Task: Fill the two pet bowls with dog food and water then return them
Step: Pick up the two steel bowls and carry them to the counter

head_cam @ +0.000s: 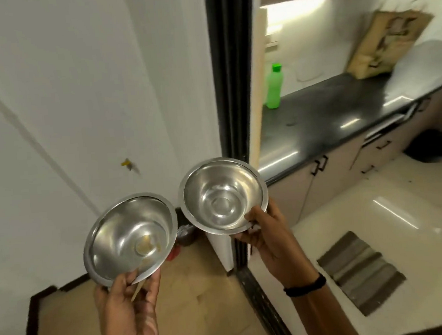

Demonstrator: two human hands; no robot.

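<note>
left hand (127, 297) pinches rim of dirty bowl (130, 233), thumb inside | right hand (269, 232) clamps rim of clean bowl (223, 193) | both bowls in air, left of black counter (328, 115) | seem light, stiff, slippery; rim gives best hold

silver bowls (130, 233), green bottle (274, 89), black counter (341, 111)

left hand (127, 304): fingers (122, 280) pinch left bowl (130, 233) rim | right hand (269, 237): fingers (254, 214) pinch right bowl (222, 196) rim
</note>
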